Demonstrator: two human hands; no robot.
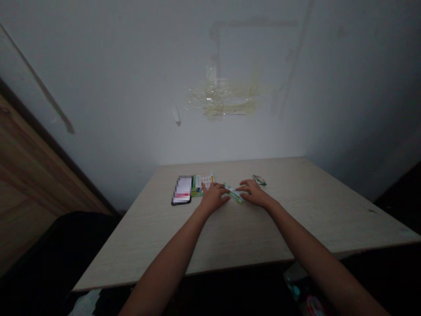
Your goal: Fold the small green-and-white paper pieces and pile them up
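A narrow folded strip of green and white printed paper (234, 194) lies slantwise on the table between my two hands. My left hand (214, 196) rests at its left side, thumb and fingers apart, fingertips touching the strip. From the other side, my right hand (255, 193) reaches over the strip's right part with its fingers spread and the fingertips on the paper. Neither hand is closed around it. Behind my left hand lies a flat printed leaflet (204, 179), partly covered by the fingers. Just beyond my right hand sits a small folded printed paper piece (259, 180).
Left of the leaflet lies a phone (183, 190) with a lit, blurred screen. The pale wooden table (148, 237) meets a grey wall (131, 87) bearing old tape (226, 98). Dark cloth (66, 245) and a wooden panel (26, 166) stand at the left.
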